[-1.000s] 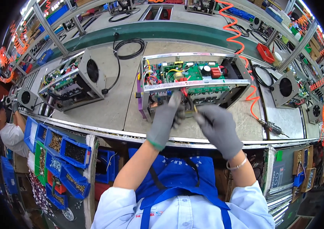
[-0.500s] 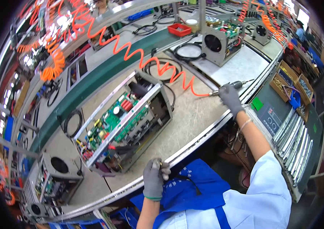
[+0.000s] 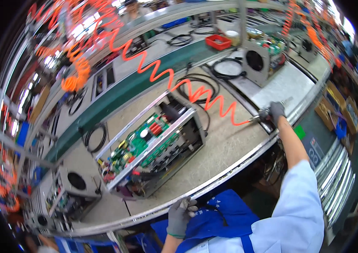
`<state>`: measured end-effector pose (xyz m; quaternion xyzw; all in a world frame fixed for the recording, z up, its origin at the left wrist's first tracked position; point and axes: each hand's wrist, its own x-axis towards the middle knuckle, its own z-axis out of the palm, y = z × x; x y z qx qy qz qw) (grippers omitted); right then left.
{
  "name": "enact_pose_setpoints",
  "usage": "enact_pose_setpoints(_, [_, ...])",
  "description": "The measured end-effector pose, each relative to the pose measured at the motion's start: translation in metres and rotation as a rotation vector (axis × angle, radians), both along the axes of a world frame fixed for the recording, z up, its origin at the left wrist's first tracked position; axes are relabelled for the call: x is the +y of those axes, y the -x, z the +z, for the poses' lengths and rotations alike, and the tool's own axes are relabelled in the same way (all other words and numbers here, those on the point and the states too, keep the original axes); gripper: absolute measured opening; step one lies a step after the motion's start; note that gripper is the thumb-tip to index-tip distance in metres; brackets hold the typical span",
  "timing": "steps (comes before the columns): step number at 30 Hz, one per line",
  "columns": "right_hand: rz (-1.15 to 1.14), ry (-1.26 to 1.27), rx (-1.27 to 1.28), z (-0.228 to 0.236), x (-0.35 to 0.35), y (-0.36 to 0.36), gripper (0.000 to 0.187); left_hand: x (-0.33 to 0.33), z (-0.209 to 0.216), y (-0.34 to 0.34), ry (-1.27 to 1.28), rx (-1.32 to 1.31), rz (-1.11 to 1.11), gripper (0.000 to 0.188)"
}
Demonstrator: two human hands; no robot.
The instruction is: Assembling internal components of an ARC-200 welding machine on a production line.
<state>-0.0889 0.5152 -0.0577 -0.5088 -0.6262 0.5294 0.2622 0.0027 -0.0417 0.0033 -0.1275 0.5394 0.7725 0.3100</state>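
My right hand (image 3: 276,111), in a grey glove, is closed round a pneumatic screwdriver (image 3: 255,119) at the bench's right side. The tool lies low over the worktop, its blurred tip pointing right; an orange coiled air hose (image 3: 191,93) runs from its rear end. My left hand (image 3: 180,216), also gloved, is held at the bench's front edge in front of my apron. Its fingers are curled together, and what they hold, if anything, is too small to make out. Between the hands and farther back sits an open metal chassis (image 3: 193,114) with green circuit boards (image 3: 139,144).
Other fan-fitted units stand at left (image 3: 77,180) and back right (image 3: 255,61). Black cables (image 3: 95,138) lie coiled on the bench. A red tray (image 3: 218,41) is at the back. Parts boxes (image 3: 327,110) and metal strips (image 3: 335,181) lie at right. A person (image 3: 133,9) is beyond.
The view has shifted, so the bench and its contents appear farther right and mostly lower. My right hand keeps its grip on the screwdriver. My left hand remains curled near the front edge.
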Motion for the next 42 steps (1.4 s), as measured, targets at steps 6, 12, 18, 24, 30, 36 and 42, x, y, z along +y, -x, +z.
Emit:
enact_pose_setpoints(6, [0.401,0.747,0.969,0.034,-0.085,-0.062,0.012,-0.009,0.012,0.020,0.138,0.099,-0.024,0.030])
enact_pose_setpoints(12, [0.714,1.602,0.748,0.114,-0.217,-0.111,0.041,0.000,0.032,0.052,-0.189,0.111,0.140,0.024])
enact_pose_setpoints(18, [1.214,1.231,0.114,0.172,-0.316,-0.133,0.083,-0.022,0.042,0.056,-0.278,0.056,0.219,0.023])
enact_pose_setpoints(24, [1.400,1.211,-0.078,0.189,-0.349,-0.125,0.099,-0.041,0.052,0.051,-0.329,0.095,0.272,0.025])
enact_pose_setpoints(30, [1.380,1.254,-0.023,0.190,-0.356,-0.127,0.099,-0.047,0.049,0.054,-0.453,0.049,0.252,0.026])
enact_pose_setpoints(36, [1.341,1.309,-0.002,0.196,-0.357,-0.128,0.097,-0.046,0.056,0.055,-0.294,0.207,0.219,0.028])
enact_pose_setpoints(42, [1.265,1.463,0.132,0.187,-0.357,-0.134,0.100,-0.047,0.069,0.057,-0.194,0.319,0.180,0.032])
